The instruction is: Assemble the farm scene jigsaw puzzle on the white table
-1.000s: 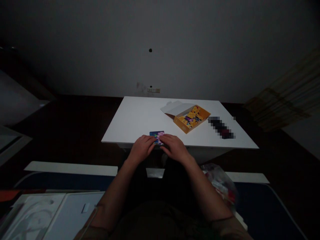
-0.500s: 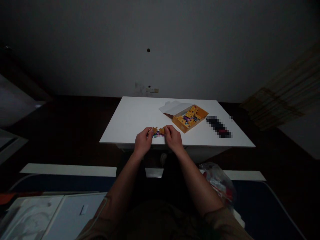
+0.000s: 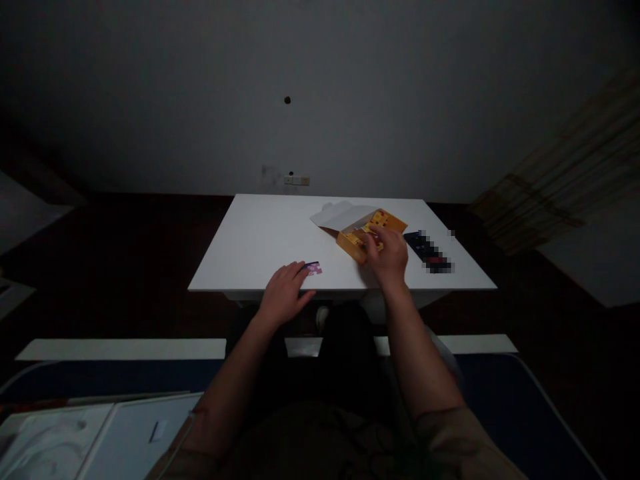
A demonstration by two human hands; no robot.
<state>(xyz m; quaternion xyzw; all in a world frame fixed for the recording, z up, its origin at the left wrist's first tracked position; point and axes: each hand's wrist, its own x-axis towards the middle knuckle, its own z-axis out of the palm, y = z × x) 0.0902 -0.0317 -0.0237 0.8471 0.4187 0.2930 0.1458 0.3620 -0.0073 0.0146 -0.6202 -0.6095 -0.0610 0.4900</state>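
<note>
Below center, the left hand (image 3: 284,292) is resting with loose, outstretched fingers at the puzzle (image 3: 315,269) on the counter (image 3: 250,233); right of center, the right hand (image 3: 392,255) is hovering at the box (image 3: 350,249), its grip impossible to tell.

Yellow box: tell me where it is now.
In the head view, the yellow box sits right of centre on the white table, with the right hand over it.

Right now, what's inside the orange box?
Yellow pieces with dark marks show in the box. The right hand covers part of the inside; whatever lies under it or beneath the top pieces is hidden.
</note>
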